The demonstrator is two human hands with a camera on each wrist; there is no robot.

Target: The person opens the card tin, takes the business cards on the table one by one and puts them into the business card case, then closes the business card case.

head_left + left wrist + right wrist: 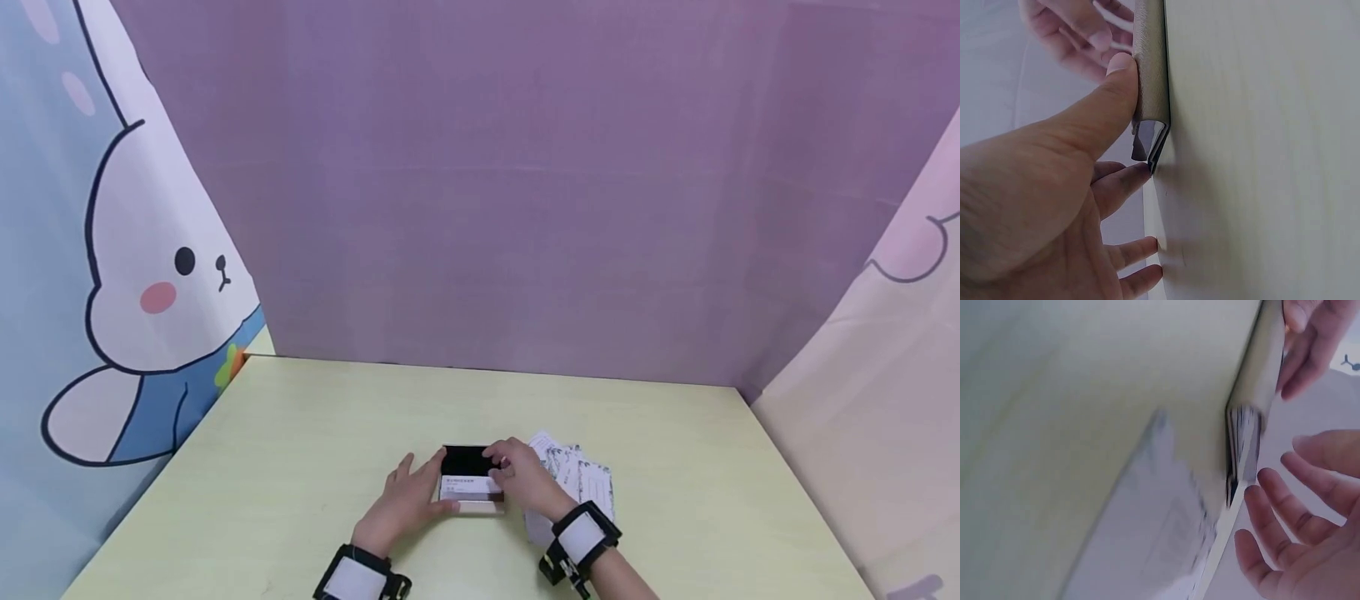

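Note:
A small card case lies open on the pale yellow table, its black inside up, a white printed card across it and a beige edge nearest me. My left hand lies flat beside the case's left side. In the left wrist view, the left hand has its straight thumb pressed against the beige textured case and a fingertip at its shiny corner. My right hand hovers over the case's right side. In the right wrist view its fingers are spread, just clear of the case.
Several white printed cards lie fanned on the table to the right of the case, partly under my right wrist, blurred in the right wrist view. Purple and cartoon-print curtains wall the table at the back and on both sides.

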